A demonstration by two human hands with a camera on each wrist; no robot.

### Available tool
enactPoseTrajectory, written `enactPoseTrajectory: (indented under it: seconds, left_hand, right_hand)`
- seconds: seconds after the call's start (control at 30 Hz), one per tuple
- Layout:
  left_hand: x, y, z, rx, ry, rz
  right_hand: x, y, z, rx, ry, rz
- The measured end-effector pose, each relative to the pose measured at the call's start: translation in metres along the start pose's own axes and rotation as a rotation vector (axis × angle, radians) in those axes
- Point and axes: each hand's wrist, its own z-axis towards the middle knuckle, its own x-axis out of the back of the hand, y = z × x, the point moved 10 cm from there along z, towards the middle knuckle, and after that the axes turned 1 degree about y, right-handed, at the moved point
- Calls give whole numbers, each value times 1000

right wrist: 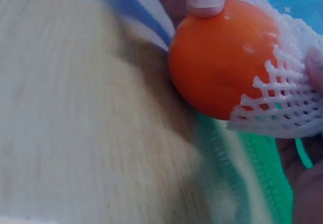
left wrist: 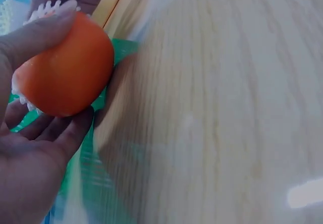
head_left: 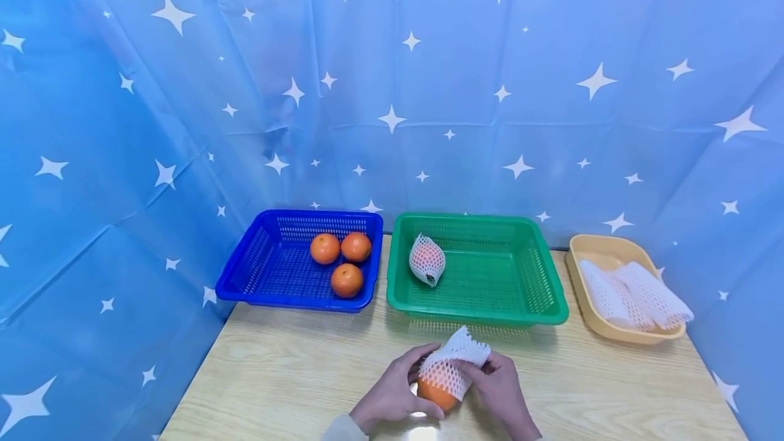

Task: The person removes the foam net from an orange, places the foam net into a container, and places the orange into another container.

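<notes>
An orange (head_left: 436, 395) is partly inside a white foam net sleeve (head_left: 450, 366) near the front of the table. My left hand (head_left: 397, 386) grips the orange from the left, thumb on one side and fingers on the other, as the left wrist view shows. From the right, my right hand (head_left: 499, 386) pinches the foam net between thumb and fingers. The bare lower part of the orange (right wrist: 222, 60) sticks out of the net's open edge in the right wrist view. The net's far end stands up loose above the fruit.
Three oranges (head_left: 346, 280) lie in a blue basket (head_left: 245, 295) at the back left. A green basket (head_left: 478, 315) in the middle holds one fruit in a foam net (head_left: 427, 260). At right, a beige tray (head_left: 591, 312) carries several foam nets (head_left: 637, 295). A starry curtain (head_left: 453, 87) hangs behind.
</notes>
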Motion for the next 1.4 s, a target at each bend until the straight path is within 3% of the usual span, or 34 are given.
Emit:
enactPoseTrajectory:
  seconds: [0.2,0.37,0.53,0.77,1.03,1.4]
  left_hand:
    - [1,-2,2,25,4,-28]
    - [6,-7,2,47,32,-18]
    - [7,-11,1,50,36,-49]
    - [2,-14,1,74,22,-105]
    - [0,-15,0,76,7,-166]
    - [1,-16,4,87,4,-181]
  right_hand:
    - [14,-3,2,-65,68,-31]
    - [22,-18,7,-21,70,-11]
    - [37,-41,13,55,48,-81]
    - [84,-72,30,103,102,-105]
    - [146,-96,50,47,178,-329]
    - [214,-128,91,115,169,-574]
